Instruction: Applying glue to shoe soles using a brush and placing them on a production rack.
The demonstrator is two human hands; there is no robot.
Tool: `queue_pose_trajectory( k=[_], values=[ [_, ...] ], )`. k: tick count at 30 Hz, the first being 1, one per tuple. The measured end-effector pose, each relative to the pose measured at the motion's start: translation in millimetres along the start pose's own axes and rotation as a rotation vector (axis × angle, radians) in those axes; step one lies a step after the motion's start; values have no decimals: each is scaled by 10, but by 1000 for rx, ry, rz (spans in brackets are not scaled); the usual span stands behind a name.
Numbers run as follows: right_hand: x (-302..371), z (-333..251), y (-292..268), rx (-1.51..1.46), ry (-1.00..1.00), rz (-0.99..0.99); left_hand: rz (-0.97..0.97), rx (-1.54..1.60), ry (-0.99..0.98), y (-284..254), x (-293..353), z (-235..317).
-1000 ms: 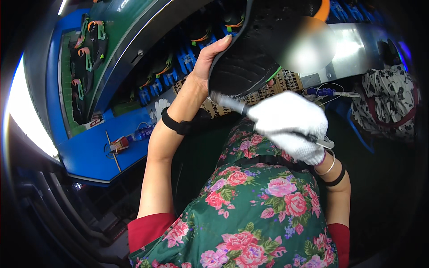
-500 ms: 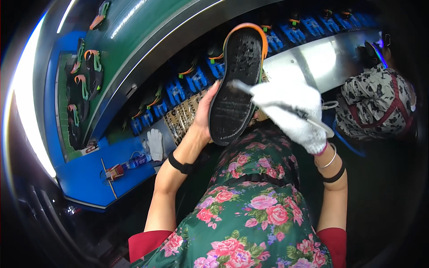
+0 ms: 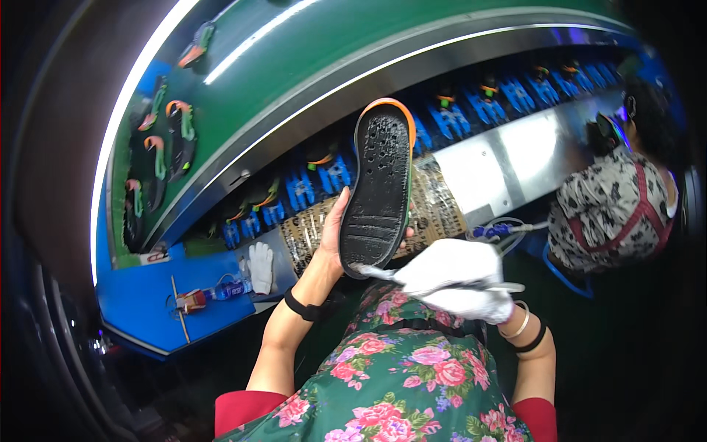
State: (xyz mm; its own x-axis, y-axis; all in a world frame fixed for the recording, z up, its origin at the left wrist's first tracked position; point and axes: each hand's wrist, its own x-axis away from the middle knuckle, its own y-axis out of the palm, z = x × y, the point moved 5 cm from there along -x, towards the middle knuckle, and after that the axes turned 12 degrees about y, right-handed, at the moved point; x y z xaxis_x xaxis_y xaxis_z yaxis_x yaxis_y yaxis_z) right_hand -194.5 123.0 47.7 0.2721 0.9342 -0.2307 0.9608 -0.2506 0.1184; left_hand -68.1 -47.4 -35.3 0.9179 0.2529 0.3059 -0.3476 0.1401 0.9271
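Note:
A black shoe sole (image 3: 377,188) with an orange edge round its far end stands tilted up in front of me, its inner face toward me. That face looks wet and glossy, with small holes at the far end and ridges nearer me. My bare left hand (image 3: 333,230) grips it from the left and behind, fingertips showing at the right edge. In a white glove, my right hand (image 3: 453,274) is closed round a slim, pale-handled brush (image 3: 381,273). The brush tip touches the sole's near end; motion blurs it somewhat.
A metal-edged green conveyor (image 3: 309,55) carries several shoe parts (image 3: 180,136). Below it runs a row of blue holders (image 3: 300,190). On the blue table (image 3: 143,295) lie a bottle (image 3: 230,289) and a white glove (image 3: 261,267). A co-worker (image 3: 615,199) sits at the right.
The brush has gone from the sole's middle to its near end, my right hand moving down and left with it. The sole sits lower in view, and the whole view has shifted.

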Motion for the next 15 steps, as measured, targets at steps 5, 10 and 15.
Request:
queue_pose_trajectory(
  k=[5, 10, 15],
  values=[
    [243, 149, -485, -318, 65, 410, -247, -349, 236, 410, 144, 383],
    [362, 724, -383, -552, 293, 521, -596, -472, 505, 1064, 34, 1423],
    [319, 1261, -241, -544, 393, 516, -119, 356, 710, 895, -268, 2292]
  ],
)
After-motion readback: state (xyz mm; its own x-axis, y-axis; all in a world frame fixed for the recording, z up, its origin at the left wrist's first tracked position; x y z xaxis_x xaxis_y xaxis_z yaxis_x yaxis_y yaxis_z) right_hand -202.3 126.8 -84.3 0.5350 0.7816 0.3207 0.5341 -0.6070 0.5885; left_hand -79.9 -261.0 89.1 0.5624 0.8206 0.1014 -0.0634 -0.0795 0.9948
